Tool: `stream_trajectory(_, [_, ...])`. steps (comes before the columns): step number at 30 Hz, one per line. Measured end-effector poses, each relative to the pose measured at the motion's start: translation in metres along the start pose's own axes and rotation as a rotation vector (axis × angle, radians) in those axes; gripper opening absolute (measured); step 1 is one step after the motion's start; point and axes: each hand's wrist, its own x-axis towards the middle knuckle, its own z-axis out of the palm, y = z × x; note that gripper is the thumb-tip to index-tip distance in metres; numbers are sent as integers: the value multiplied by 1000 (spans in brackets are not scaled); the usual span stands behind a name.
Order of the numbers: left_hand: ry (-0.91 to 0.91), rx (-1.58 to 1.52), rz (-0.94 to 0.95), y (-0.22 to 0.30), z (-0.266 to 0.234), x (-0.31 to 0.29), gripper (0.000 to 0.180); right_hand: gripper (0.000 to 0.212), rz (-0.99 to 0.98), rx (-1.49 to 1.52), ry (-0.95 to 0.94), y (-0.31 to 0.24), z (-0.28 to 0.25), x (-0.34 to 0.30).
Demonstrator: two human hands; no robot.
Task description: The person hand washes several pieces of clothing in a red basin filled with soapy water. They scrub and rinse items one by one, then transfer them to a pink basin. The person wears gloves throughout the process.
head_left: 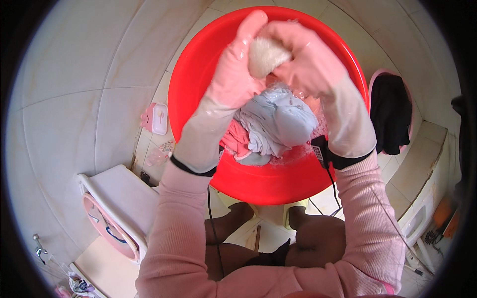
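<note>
Pink-and-white rubber gloves cover both my hands, raised over the far half of a big red basin [251, 185]. Between them is a small, wet, cream-white bundle [267, 57] with a fuzzy surface; its exact kind is unclear. My left hand [237, 74] presses against its left side, with one gloved finger pointing up. From the right, my right hand [310, 62] curls its fingers over the bundle. Under my wrists, light blue wet clothing [283, 119] is heaped in the basin. Coral-pink cloth [235, 139] lies at its left, with suds around the heap.
Right of the basin, black clothing [391, 114] fills a pink-rimmed tub [381, 73]. A small pink-and-white dish [159, 118] is by the left wall. Nearer stands a white and pink stool-like item [119, 193]. Black cords [212, 223] hang from my wrists, and a tiled ledge [417, 156] runs at right.
</note>
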Motion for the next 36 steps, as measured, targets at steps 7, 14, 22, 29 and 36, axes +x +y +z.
stream_trajectory(7, [114,237,-33,-31,-44,-1,73,43,-36,-84,448,2,-23,-2])
stream_trajectory(14, [159,1311,-817,-166,-27,-30,59,32,385,-31,425,45,-10,-23])
stream_trajectory(22, [165,1001,-470,-157,-84,-46,66,45,561,-74,291,79,-1,-36])
stream_trajectory(29, [134,74,10,1,-5,-6,74,80,134,523,133,118,57,-11])
stream_trajectory(36, [163,-231,274,103,49,20,60,45,-85,1028,310,81,77,5])
